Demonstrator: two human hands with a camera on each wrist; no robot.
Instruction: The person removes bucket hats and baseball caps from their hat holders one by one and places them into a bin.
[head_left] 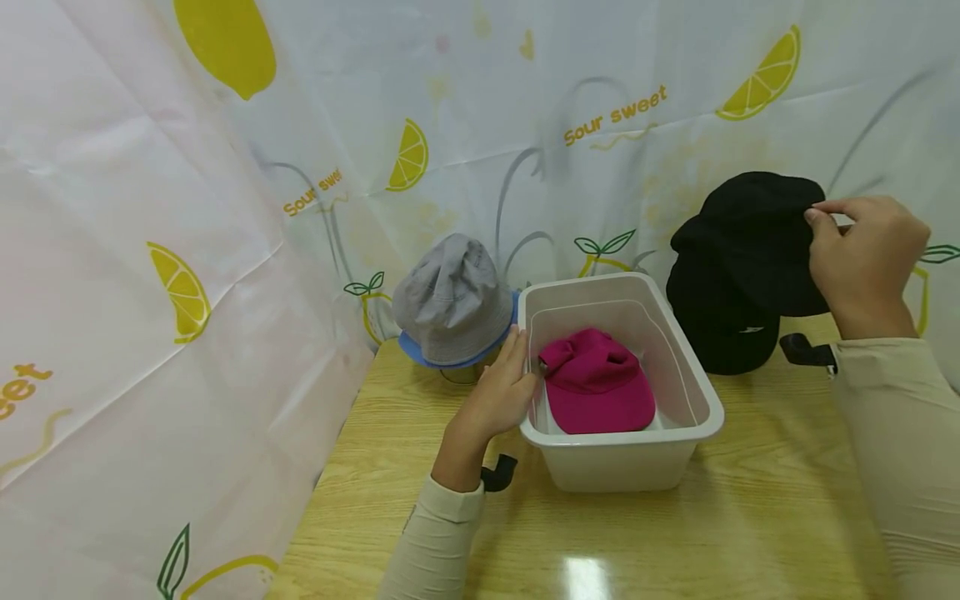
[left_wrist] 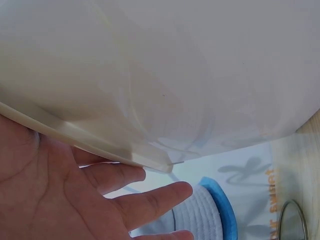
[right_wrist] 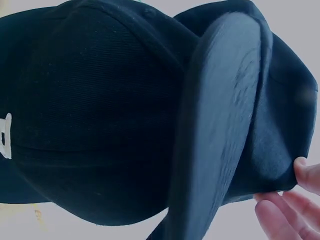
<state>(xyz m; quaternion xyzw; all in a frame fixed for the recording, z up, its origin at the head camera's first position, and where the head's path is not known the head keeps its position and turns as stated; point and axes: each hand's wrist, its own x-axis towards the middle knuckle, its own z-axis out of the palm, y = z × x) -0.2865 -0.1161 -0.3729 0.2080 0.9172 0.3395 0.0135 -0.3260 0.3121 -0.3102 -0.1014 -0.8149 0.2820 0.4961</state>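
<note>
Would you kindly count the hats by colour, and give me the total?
Black caps: 2, stacked, top one pinched by the right hand
Pink cap: 1, in the bin
Grey bucket hat: 1
Blue hat under it: 1
Total: 5

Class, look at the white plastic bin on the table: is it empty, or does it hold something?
Not empty. The white bin holds one magenta cap lying on its bottom; the rest of the inside looks bare. The left hand rests against its rim.

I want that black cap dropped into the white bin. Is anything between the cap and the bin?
Nothing visible: the black cap, pinched by the right hand, has open air toward the white bin, which holds a pink cap.
</note>
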